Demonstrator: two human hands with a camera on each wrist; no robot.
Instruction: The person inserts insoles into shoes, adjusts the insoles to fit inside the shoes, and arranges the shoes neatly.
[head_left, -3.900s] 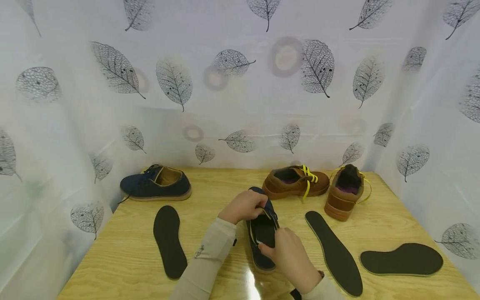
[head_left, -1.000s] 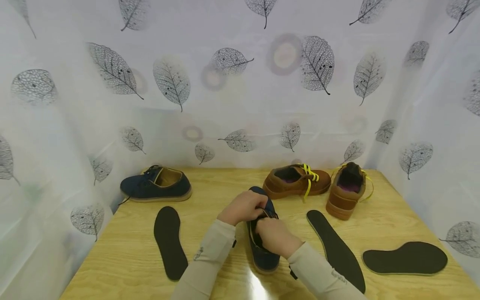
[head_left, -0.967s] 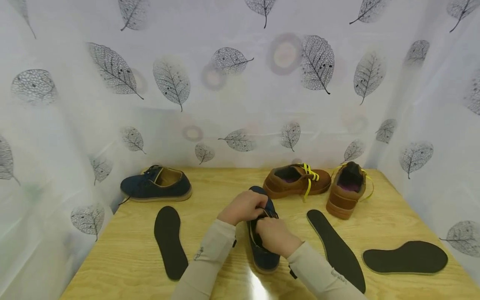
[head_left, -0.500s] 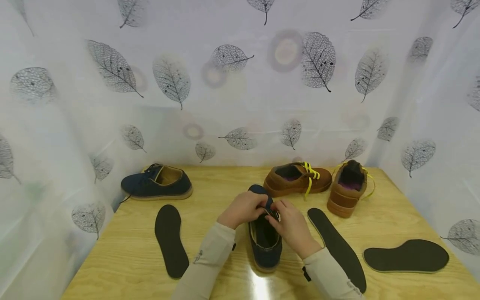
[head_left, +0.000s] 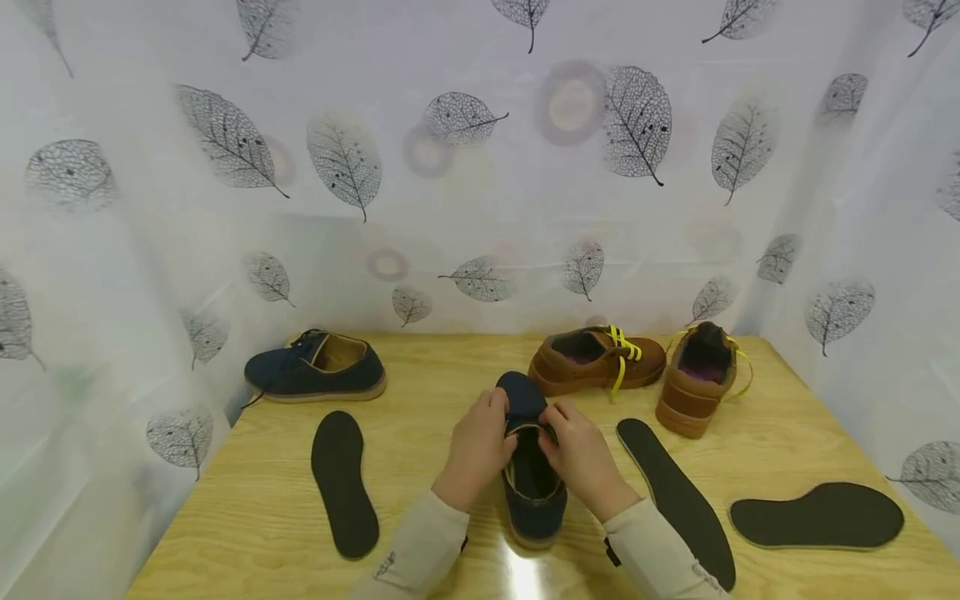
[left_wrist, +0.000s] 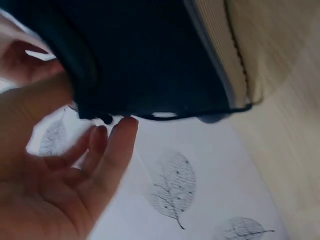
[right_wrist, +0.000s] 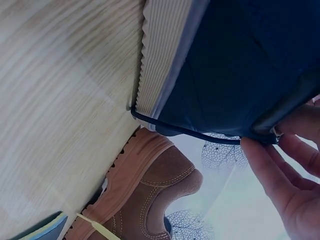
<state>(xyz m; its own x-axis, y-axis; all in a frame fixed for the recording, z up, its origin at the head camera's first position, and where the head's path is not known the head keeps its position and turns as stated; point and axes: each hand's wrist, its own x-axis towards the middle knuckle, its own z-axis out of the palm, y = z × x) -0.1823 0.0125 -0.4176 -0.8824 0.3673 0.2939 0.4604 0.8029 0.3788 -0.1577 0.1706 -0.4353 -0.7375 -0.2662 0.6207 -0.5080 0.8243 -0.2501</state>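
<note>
In the head view a navy lace-up shoe [head_left: 536,517] stands at the middle of the wooden table, toe away from me, its inside dark. My left hand [head_left: 474,450] pinches the left edge of its lacing flap. Opposite, my right hand [head_left: 585,458] pinches the right edge, its thumb at the opening. The left wrist view has the shoe's dark side [left_wrist: 145,60] with a lace hanging, and my left fingertips [left_wrist: 127,127] at the flap's edge. From the right wrist view, the shoe's ribbed pale sole [right_wrist: 165,55] faces the table and my right fingers [right_wrist: 262,162] hold the flap.
Another navy shoe [head_left: 315,367] stands at the back left. Two brown shoes with yellow laces, one sideways [head_left: 592,362] and one toe-away [head_left: 697,383], stand at the back right. Black insoles lie left [head_left: 345,483], right [head_left: 678,504] and far right [head_left: 817,515]. Leaf-print sheeting [head_left: 480,208] surrounds the table.
My right hand has come out of the shoe's opening to the right flap edge. My left hand has shifted off the shoe's top to its left side, uncovering the toe.
</note>
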